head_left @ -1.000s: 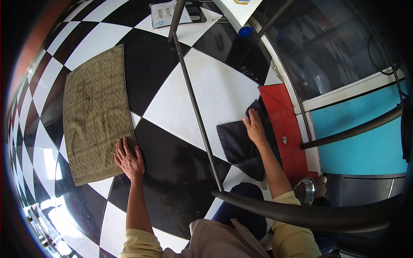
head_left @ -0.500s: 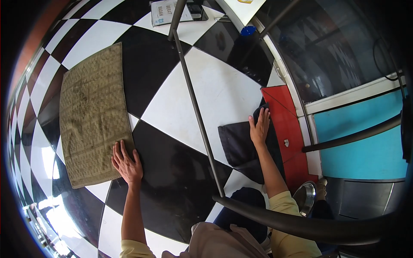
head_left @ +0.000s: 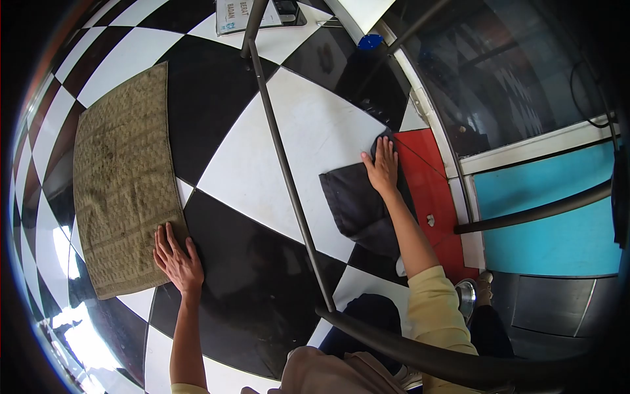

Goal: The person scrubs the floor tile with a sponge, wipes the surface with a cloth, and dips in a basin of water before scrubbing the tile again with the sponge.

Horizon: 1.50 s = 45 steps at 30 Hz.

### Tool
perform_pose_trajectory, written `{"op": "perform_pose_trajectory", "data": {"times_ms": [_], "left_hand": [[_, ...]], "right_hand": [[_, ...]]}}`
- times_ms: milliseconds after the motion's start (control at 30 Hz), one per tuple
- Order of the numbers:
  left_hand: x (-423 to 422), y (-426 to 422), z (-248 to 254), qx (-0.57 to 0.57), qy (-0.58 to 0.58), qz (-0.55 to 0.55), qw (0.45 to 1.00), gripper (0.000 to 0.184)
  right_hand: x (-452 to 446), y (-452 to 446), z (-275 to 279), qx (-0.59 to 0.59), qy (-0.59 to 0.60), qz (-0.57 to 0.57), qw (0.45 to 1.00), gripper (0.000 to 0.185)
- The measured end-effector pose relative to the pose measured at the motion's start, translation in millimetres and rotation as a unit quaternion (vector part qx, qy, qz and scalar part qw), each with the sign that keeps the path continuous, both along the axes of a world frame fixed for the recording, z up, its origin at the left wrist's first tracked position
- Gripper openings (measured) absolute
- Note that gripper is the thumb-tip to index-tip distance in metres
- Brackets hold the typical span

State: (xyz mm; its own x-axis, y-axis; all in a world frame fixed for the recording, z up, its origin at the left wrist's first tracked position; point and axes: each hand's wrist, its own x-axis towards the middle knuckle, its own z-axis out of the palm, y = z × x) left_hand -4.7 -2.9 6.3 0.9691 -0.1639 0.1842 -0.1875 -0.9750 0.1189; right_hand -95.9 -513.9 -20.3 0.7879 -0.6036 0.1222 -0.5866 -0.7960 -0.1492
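My left hand [head_left: 178, 259] lies with its fingers spread over the lower right corner of an olive, textured floor mat [head_left: 121, 177]. The mat rests flat on black and white checkered tiles [head_left: 262, 243]. Out to the right, my right hand [head_left: 381, 167] is stretched flat on top of a dark cloth [head_left: 354, 200], pressing it to the floor without gripping it. Part of this cloth is bunched under the palm and forearm, so its full shape is hidden. Its far end reaches close to the red strip [head_left: 426, 190].
A thin dark metal bar [head_left: 289, 171] crosses between my arms, joining a thick black tube [head_left: 420, 341] near my body. A metal bowl [head_left: 467, 295] stands beside a person's foot [head_left: 484, 289]. Beyond are a turquoise panel [head_left: 538, 203], a blue disc [head_left: 369, 42] and a printed sign [head_left: 239, 16].
My right hand has slid the dark cloth a little farther forward along the floor. My left hand stays on the mat's corner. The whole view has shifted slightly.
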Motion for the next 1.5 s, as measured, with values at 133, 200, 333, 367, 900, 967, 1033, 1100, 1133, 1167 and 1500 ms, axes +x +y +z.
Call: {"op": "perform_pose_trajectory", "data": {"times_ms": [133, 200, 333, 367, 900, 967, 1033, 1100, 1133, 1167, 1500], "left_hand": [[0, -1, 0, 0.002, 0.0, -0.003, 1.0, 0.057], [0, -1, 0, 0.005, 0.001, -0.001, 1.0, 0.057], [0, -1, 1, 0.011, 0.007, 0.002, 1.0, 0.057], [0, -2, 1, 0.01, 0.008, 0.002, 1.0, 0.057], [0, 2, -2, -0.011, 0.008, 0.005, 1.0, 0.059], [0, 2, -1, -0.012, 0.01, 0.006, 1.0, 0.059], [0, 2, -2, -0.012, 0.011, 0.005, 1.0, 0.059], [1, 2, -2, -0.012, 0.01, 0.006, 1.0, 0.059], [0, 2, -2, -0.01, 0.012, 0.007, 1.0, 0.059], [0, 1, -1, -0.009, 0.015, 0.009, 1.0, 0.059], [1, -1, 1, 0.01, 0.024, 0.007, 1.0, 0.059]], "right_hand": [[43, -4, -3, 0.005, -0.028, 0.079, 0.996, 0.075], [58, 11, -3, 0.01, -0.04, 0.135, 0.99, 0.071], [57, 79, 15, 0.05, -0.028, 0.294, 0.954, 0.062], [52, 92, 19, 0.055, -0.023, 0.32, 0.946, 0.061], [-68, 176, 40, 0.223, 0.039, 0.5, 0.836, 0.053], [-78, 162, 45, 0.201, 0.045, 0.483, 0.851, 0.055], [-81, 144, 42, 0.144, 0.035, 0.446, 0.883, 0.06], [-68, 120, 37, 0.102, -0.017, 0.332, 0.938, 0.067], [-58, 106, 26, 0.076, -0.049, 0.278, 0.956, 0.069], [-44, 92, 20, 0.058, -0.058, 0.228, 0.97, 0.072], [112, -4, -9, 0.015, -0.045, 0.083, 0.995, 0.075]]}}
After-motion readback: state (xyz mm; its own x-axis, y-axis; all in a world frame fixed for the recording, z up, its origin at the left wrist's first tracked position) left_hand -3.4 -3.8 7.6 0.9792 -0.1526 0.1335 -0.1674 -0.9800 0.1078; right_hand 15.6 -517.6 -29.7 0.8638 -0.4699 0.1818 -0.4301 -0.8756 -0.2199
